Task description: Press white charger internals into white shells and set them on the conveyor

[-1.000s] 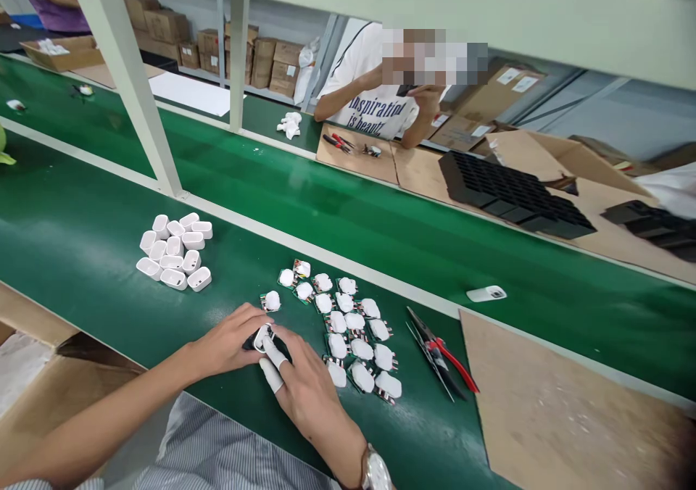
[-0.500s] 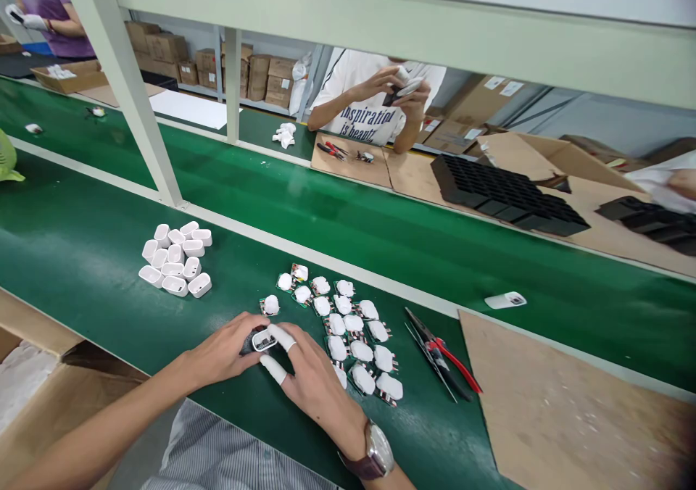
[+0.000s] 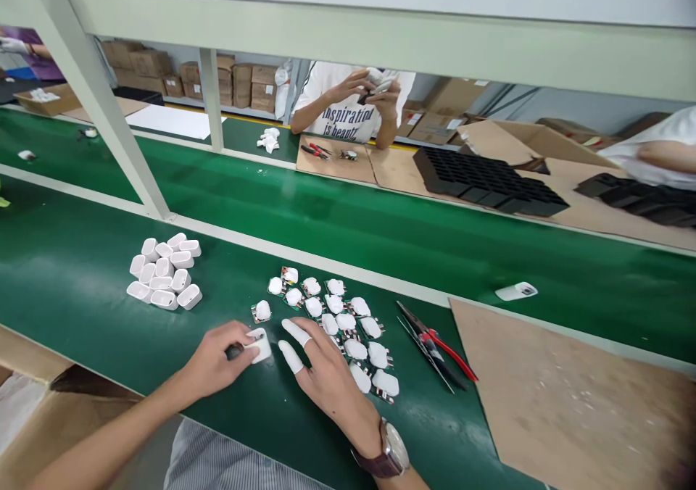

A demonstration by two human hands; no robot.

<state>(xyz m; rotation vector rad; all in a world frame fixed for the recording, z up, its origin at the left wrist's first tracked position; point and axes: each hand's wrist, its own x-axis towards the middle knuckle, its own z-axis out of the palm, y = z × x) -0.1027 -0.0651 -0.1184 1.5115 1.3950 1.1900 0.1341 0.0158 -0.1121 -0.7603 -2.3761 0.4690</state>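
Note:
My left hand (image 3: 220,357) pinches a small white plastic housing (image 3: 262,348) between thumb and fingers, just above the green bench. Just right of it, my right hand (image 3: 320,370) holds nothing, its thumb and forefinger apart in white finger cots. Small circuit boards topped with white pads (image 3: 346,322) lie in rows beyond and beside my right hand. One such board (image 3: 262,312) sits apart, close to the housing. To the left stands a cluster of open white housings (image 3: 163,267). Pliers with red and black handles (image 3: 435,338) and tweezers (image 3: 421,351) lie at the right.
A cardboard sheet (image 3: 554,396) covers the bench's right side. One white housing (image 3: 516,291) lies on the green belt (image 3: 326,218) beyond the pale rail. A slanted post (image 3: 109,106) rises at left. Across the belt are a co-worker (image 3: 348,106) and black trays (image 3: 483,178).
My right hand has let go of the white housing and moved slightly away to the right. The housing has turned in my left hand, showing its outer side. The view has shifted a little.

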